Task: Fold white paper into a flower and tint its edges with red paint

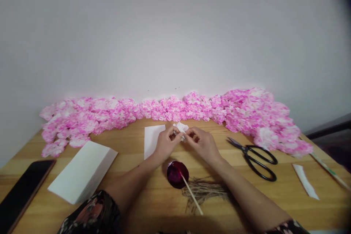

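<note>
A: Forearms (137, 177) nearest the lens. Pose?
B: Angled in from both lower corners over the table (131, 142), converging. Left hand (168, 142) and right hand (202, 144) meet mid-table, backs up, fingers curled inward.
A: Clearance?
B: Dark red container (173, 179) with a stick (193, 198) in it sits between the forearms. Watch the wrists.
A: Workpiece?
B: White crumpled piece (181, 127), between the fingertips, beyond the container. Looks like thin paper: expect near-weightless, soft, easily torn.
A: Grip?
B: Both hands pinching it, thumbs against forefingers, low on its near side. I'd hold there, spare the ruffled top.
</note>
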Motion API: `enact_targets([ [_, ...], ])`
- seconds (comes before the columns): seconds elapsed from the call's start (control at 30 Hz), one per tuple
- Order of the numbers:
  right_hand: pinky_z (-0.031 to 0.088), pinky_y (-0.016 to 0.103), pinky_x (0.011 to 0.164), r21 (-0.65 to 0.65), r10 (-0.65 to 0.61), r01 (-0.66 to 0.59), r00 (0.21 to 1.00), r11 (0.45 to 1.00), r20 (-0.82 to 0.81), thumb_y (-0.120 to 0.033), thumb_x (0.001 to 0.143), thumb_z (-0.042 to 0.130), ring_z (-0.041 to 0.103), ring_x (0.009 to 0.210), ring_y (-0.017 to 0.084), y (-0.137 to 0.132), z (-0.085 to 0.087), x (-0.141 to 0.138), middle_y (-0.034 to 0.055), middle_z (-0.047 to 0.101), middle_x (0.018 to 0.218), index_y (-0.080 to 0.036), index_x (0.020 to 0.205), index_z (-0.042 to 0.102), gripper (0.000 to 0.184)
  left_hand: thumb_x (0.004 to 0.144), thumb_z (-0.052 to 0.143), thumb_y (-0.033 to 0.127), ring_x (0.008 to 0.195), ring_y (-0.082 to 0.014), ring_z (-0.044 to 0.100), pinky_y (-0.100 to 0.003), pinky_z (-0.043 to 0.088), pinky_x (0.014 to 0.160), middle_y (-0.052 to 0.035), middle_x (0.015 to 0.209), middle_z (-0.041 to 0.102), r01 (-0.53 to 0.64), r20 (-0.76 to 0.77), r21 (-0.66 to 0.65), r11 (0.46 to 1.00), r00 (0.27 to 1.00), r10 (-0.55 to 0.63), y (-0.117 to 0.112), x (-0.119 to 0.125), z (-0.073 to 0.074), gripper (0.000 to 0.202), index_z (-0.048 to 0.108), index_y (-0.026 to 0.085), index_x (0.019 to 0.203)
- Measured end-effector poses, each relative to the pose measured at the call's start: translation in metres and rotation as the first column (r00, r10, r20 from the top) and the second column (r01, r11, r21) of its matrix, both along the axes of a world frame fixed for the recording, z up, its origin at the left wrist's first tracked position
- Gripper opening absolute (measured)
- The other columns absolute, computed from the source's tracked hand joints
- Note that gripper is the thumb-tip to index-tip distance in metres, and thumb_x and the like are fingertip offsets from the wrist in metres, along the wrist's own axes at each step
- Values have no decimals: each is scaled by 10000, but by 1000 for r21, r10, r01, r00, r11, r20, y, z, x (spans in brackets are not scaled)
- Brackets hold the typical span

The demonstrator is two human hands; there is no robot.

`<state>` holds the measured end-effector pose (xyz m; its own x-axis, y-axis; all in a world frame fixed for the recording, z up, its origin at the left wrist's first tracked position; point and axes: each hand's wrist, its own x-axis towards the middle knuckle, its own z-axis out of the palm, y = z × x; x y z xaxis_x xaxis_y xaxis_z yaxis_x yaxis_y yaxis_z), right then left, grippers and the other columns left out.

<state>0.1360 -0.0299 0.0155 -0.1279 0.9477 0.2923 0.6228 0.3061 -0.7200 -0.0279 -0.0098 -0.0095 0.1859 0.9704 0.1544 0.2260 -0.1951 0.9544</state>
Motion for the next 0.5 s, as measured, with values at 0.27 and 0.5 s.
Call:
enact_targets([
  [0.27,459,252,563,-112,-40,23,989,993,-146,-299,821,551,605,597,141,6,-1,5,13,684,741,-185,905,640,168,841,527,287,614,-95,472,-201,360,585,20,671,521,26,37,20,999,999,-27,1,0,0,174,536,154,728],
  [0.5,459,269,625,38,30,-31,999,999,22,-316,871,553,614,777,174,3,3,6,55,676,886,-192,1021,649,217,830,515,225,612,-109,508,-217,374,606,11,663,579,92,-154,130,987,986,-71,-3,0,4,133,574,161,730],
])
